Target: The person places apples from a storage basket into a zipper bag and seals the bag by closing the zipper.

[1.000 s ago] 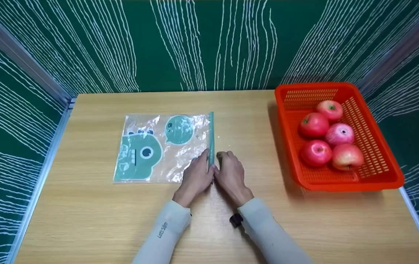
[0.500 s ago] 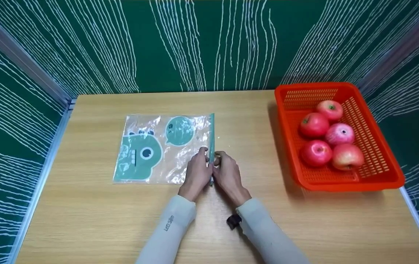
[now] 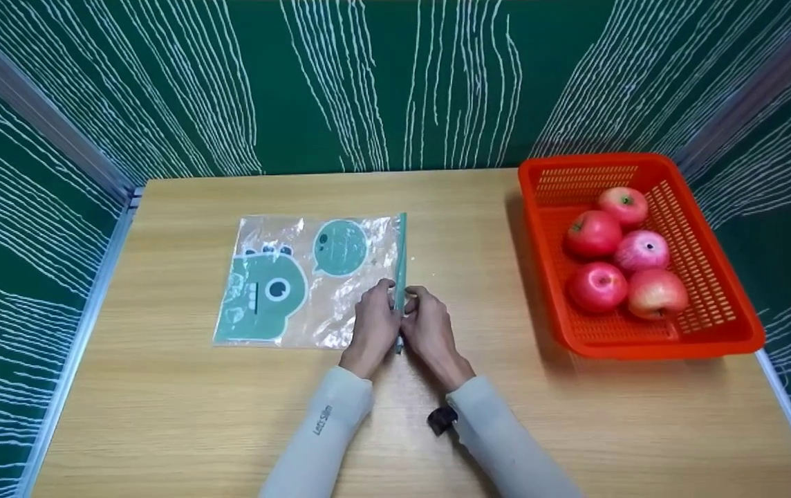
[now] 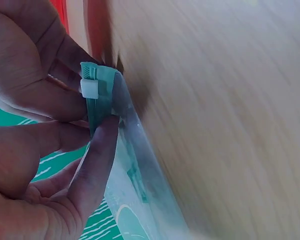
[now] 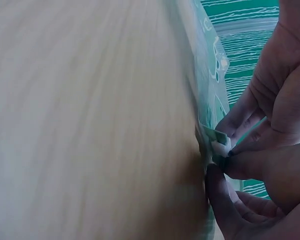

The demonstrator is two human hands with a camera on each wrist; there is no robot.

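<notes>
A clear zip bag (image 3: 278,304) with green cartoon prints lies flat on the table, its green zip strip (image 3: 401,242) on the right side. My left hand (image 3: 373,321) pinches the near end of that strip between thumb and finger. From the other side, my right hand (image 3: 430,328) pinches the strip too, its fingertips almost meeting the left ones. Close up in the left wrist view, a white slider (image 4: 90,89) sits near the strip's end, beside the right hand's fingers. In the right wrist view, fingers partly cover the slider.
An orange plastic basket (image 3: 541,277) stands on the right of the wooden table (image 3: 160,415), with several red apples (image 3: 593,234) inside. Green walls with white lines (image 3: 437,83) enclose the table at the back and sides.
Over the last second my left hand has shifted slightly right and the right fingers have closed in on the strip. The strip's near end now shows below the hands. Basket and apples stay put.
</notes>
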